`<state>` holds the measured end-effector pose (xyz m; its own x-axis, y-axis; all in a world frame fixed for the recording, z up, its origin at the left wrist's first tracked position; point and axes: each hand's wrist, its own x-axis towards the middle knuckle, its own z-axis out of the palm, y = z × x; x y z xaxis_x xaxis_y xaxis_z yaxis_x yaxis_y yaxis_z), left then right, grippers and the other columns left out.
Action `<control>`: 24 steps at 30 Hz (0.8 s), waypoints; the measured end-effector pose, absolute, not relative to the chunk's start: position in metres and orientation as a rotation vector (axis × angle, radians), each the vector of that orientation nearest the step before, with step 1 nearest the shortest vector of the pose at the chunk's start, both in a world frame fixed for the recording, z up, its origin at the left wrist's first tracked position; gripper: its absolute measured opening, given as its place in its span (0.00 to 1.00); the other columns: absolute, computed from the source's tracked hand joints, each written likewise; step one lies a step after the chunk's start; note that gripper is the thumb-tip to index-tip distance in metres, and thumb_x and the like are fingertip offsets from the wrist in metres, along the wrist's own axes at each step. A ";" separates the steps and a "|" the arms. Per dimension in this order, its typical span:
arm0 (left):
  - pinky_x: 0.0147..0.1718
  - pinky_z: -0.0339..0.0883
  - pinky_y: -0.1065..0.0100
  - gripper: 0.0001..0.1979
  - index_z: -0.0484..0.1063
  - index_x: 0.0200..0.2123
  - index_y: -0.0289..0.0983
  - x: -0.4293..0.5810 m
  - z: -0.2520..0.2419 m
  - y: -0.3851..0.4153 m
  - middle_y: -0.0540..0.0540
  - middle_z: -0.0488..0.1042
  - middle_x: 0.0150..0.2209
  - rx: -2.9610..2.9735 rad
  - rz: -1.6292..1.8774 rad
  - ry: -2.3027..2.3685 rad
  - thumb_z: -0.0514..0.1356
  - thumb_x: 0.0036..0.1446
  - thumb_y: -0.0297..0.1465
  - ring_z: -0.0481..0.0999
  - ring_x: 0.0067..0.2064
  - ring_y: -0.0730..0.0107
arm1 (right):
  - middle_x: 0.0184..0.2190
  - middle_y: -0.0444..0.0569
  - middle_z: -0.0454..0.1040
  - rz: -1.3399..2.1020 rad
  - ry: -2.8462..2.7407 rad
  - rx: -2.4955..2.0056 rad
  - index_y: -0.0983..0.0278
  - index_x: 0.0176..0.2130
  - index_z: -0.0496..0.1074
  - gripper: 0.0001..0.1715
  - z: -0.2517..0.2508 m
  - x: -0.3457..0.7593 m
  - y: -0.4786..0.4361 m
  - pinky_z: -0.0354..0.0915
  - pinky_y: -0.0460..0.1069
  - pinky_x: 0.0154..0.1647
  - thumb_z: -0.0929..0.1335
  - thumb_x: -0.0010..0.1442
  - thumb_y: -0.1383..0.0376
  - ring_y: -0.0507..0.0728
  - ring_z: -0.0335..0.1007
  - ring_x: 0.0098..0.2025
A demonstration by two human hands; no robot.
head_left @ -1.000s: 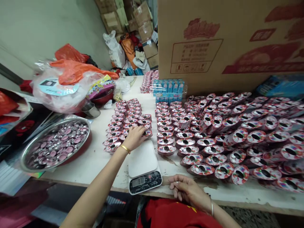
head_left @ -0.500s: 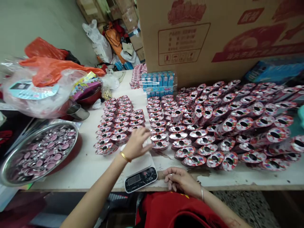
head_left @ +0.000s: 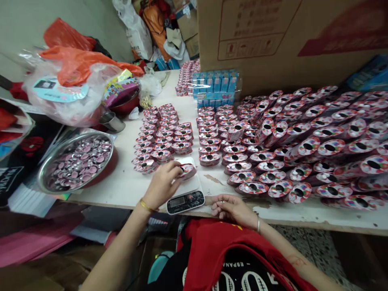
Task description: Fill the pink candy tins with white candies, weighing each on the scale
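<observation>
1. Steel basin (head_left: 72, 136) at far left, full of pink-topped metal lids (head_left: 81, 163).
2. Slotted patterned tin (head_left: 188, 171) on a white digital scale (head_left: 184, 201), pinched by the left hand (head_left: 162, 185); right hand (head_left: 233, 210) loosely open, resting at the table edge (head_left: 303, 220).
3. "ESPANA" legible across a black shirt (head_left: 230, 270); scale display unreadable.

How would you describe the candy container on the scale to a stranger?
At the front edge of the white table, find the digital kitchen scale. On it lies one pink-rimmed oval candy container, touched by the left hand; its neighbours all sit on the table.
</observation>
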<state>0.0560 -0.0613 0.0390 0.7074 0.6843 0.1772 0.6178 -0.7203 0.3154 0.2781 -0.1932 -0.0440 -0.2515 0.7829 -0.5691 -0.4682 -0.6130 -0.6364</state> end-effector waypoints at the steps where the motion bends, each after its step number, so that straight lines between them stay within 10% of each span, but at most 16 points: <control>1: 0.41 0.62 0.63 0.03 0.65 0.35 0.38 0.046 0.035 -0.061 0.43 0.69 0.44 2.662 0.411 1.086 0.55 0.57 0.31 0.69 0.45 0.63 | 0.28 0.48 0.73 1.947 -0.466 -1.171 0.68 0.34 0.69 0.19 -0.043 0.277 -0.193 0.62 0.43 0.24 0.73 0.44 0.58 0.50 0.72 0.28; 9: 0.50 0.61 0.59 0.28 0.57 0.55 0.38 0.021 -0.001 -0.064 0.40 0.66 0.52 2.450 0.732 1.196 0.61 0.53 0.40 0.66 0.53 0.60 | 0.27 0.46 0.71 1.742 -0.903 -1.317 0.66 0.34 0.64 0.20 -0.020 0.264 -0.182 0.55 0.44 0.18 0.66 0.54 0.51 0.47 0.64 0.19; 17: 0.43 0.67 0.63 0.15 0.67 0.45 0.36 -0.004 -0.025 -0.089 0.43 0.71 0.40 2.037 1.140 1.506 0.53 0.59 0.38 0.71 0.42 0.68 | 0.26 0.46 0.70 0.792 -1.966 -1.471 0.64 0.36 0.67 0.12 0.037 0.217 -0.100 0.54 0.45 0.30 0.60 0.63 0.59 0.52 0.64 0.28; 24: 0.43 0.67 0.64 0.13 0.68 0.44 0.36 -0.011 -0.033 -0.102 0.44 0.71 0.38 2.011 1.101 1.515 0.53 0.59 0.36 0.71 0.41 0.69 | 0.35 0.54 0.74 0.607 -2.376 -1.652 0.65 0.44 0.66 0.17 0.043 0.179 -0.064 0.54 0.47 0.32 0.61 0.63 0.55 0.56 0.67 0.34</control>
<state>-0.0114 -0.1022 -0.0328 0.1066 0.9297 0.3525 0.6229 -0.3388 0.7051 0.1794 -0.0635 0.0430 -0.3639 0.9280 -0.0802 0.8527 0.2972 -0.4295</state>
